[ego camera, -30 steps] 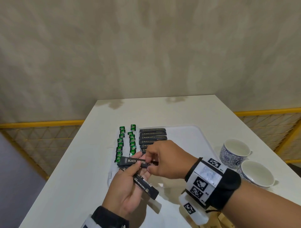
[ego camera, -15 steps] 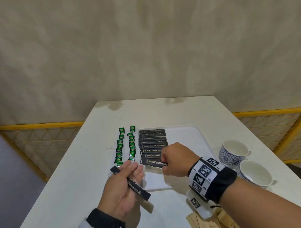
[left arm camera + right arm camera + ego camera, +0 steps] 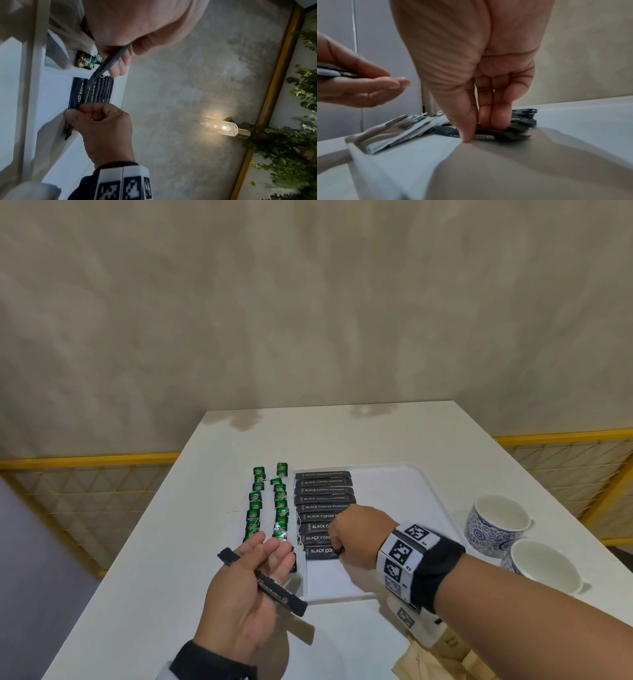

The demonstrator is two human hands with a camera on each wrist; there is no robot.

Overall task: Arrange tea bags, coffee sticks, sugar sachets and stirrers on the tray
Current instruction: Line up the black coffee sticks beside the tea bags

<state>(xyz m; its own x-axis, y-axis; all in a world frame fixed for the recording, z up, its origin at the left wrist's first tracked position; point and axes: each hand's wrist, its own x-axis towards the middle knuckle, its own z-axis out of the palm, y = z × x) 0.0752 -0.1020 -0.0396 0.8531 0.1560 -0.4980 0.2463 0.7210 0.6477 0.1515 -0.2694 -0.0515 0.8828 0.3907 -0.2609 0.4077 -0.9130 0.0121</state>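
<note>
A mottled beige wall (image 3: 308, 302) filled the upper half of the head view. Below it stood a white bench (image 3: 144, 559), with yellow-framed lattice panels (image 3: 85, 501) at both sides. In the left wrist view, a lit glass wall lamp (image 3: 221, 127) glowed beside green foliage (image 3: 291, 155).

Dim wrist views, glowing wall lamp (image 3: 221, 127), blurred edges.

Right hand (image 3: 102, 129) pinches a coffee stick (image 3: 75, 94) on the tray (image 3: 32, 94)
</note>
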